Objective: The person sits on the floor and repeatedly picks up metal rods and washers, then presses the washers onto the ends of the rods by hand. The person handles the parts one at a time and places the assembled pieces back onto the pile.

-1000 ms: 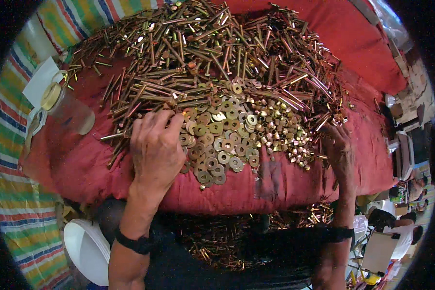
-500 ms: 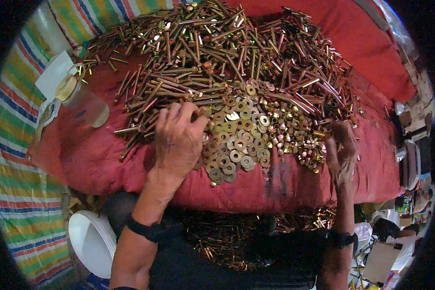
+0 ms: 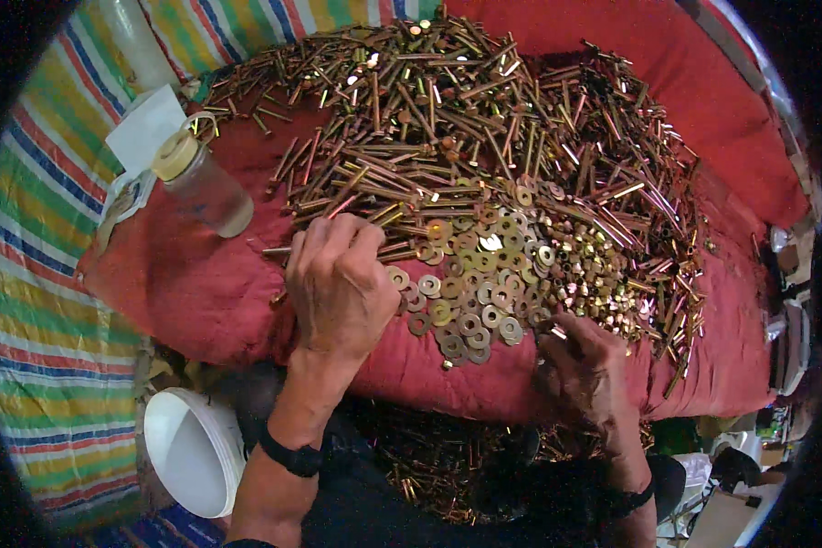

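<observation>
My left hand (image 3: 338, 288) is at the left edge of the washers, its fingers curled down over the nearest bolts; what lies under the fingertips is hidden. My right hand (image 3: 586, 365) is closed at the front of the red cloth, below the small nuts, with a small shiny metal piece (image 3: 558, 333) at its fingertips. Between the hands lie flat round washers (image 3: 479, 315), loosely heaped. Small brassy nuts (image 3: 598, 274) are gathered to their right. Behind everything spreads a large heap of long bronze-coloured bolts (image 3: 429, 110).
Red padded cloth (image 3: 183, 306) covers the work surface. A clear jar with a cream lid (image 3: 175, 155) stands at the left. Below are a white bucket (image 3: 192, 452) and more bolts (image 3: 429, 466) under the front edge. A striped sheet (image 3: 55, 338) hangs at the left.
My right hand has moved left and nearer, from the right side of the nuts to the front edge. The left hand stays by the bolts and washers. The whole view has shifted slightly.
</observation>
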Available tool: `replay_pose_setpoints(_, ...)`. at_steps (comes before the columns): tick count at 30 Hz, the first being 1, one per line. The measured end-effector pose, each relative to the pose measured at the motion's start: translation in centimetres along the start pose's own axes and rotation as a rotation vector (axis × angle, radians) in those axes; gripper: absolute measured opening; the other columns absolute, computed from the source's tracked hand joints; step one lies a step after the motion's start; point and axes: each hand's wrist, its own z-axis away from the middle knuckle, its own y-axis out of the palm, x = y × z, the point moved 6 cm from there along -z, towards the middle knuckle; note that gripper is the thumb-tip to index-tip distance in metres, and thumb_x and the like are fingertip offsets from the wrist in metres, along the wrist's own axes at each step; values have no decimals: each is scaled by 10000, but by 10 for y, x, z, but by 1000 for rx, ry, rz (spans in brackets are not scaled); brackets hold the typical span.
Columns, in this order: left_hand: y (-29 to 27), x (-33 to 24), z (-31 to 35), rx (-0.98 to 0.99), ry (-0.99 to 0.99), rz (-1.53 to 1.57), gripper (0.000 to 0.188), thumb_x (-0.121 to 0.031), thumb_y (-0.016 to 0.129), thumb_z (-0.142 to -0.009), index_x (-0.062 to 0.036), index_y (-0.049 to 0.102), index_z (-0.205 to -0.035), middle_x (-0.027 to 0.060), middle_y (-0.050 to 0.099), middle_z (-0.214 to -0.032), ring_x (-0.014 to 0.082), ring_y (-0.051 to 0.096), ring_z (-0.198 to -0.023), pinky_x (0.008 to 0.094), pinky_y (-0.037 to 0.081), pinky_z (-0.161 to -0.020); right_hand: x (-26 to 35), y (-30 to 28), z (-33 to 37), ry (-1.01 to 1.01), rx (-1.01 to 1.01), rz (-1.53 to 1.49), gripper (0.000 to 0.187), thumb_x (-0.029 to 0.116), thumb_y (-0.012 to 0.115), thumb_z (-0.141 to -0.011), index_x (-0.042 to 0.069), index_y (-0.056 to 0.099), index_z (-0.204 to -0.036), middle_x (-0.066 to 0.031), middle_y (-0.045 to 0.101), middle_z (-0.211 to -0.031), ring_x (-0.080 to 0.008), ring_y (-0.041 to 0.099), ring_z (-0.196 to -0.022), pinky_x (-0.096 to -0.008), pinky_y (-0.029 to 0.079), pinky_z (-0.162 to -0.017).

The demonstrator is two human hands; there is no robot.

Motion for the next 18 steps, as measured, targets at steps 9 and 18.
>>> replay_pose_setpoints(9, 3, 2, 6, 80, -107, 3, 302, -21, 683, -765, -46, 674, -1065, 147, 640, -1058, 373, 626, -1037, 494, 484, -904, -1, -1, 4, 30, 36, 12, 243, 55, 714, -930, -16, 691, -1161, -168, 754, -967, -253, 715, -769, -334, 554, -718)
replay_pose_setpoints(18, 11, 10, -5, 2, -24, -99, 232, -26, 656, -800, -37, 698, -1028, 144, 647, -1045, 354, 643, -1021, 473, 509, -887, -1, -10, 6, -92, 25, -82, 357, 29, 658, -945, 28, 637, -1302, -138, 763, -994, -229, 718, -831, -340, 567, -773)
